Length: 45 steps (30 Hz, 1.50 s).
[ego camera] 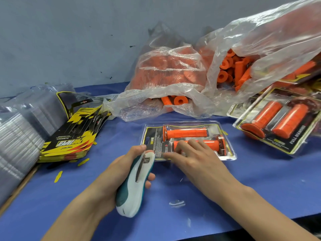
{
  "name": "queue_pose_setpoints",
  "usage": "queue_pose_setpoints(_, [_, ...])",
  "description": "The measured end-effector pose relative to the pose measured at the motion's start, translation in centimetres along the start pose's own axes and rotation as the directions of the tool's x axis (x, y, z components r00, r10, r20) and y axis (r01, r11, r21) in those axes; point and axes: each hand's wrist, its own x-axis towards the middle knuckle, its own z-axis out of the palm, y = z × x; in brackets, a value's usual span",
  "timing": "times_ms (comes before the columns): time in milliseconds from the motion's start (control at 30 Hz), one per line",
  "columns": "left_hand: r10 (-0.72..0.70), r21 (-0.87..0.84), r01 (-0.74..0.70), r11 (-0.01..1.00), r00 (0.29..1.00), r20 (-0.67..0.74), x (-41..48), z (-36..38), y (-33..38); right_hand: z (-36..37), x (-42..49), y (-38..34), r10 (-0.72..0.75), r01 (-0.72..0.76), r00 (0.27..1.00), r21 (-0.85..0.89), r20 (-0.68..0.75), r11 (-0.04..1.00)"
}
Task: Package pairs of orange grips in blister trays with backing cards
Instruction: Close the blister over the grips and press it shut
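Observation:
A clear blister tray (pixel 188 126) with two orange grips (pixel 185 133) and a black backing card lies flat in the middle of the blue table. My right hand (pixel 196 157) rests on its near side, fingers straight, pressing it down over the lower grip. My left hand (pixel 121 164) grips a white and teal stapler (pixel 134 185), whose nose sits at the tray's near left edge.
Two clear plastic bags of loose orange grips (pixel 232 66) lie at the back. Finished packs (pixel 278 119) are piled at the right. A stack of yellow-black backing cards (pixel 73 133) and stacks of empty blister trays (pixel 19 136) sit at the left. Yellow scraps dot the blue cloth (pixel 260 180).

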Motion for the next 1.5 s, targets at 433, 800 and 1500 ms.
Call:
queue_pose_setpoints(433, [0.018,-0.091,-0.022,0.996,0.999,-0.045,1.6,-3.9,-0.6,-0.8,-3.8,4.8,0.106,-0.112,0.989,-0.056,-0.103,0.992])
queue_pose_setpoints(800, [-0.193,-0.124,0.244,0.962,0.926,0.325,0.1,2.8,-0.3,-1.1,-3.5,4.7,0.080,-0.083,0.995,-0.061,-0.059,0.995])
queue_pose_setpoints(1500, [-0.039,-0.309,0.169,0.936,0.922,0.385,0.2,7.4,-0.9,-0.9,-3.7,4.7,0.030,-0.035,0.995,-0.046,-0.100,0.998])
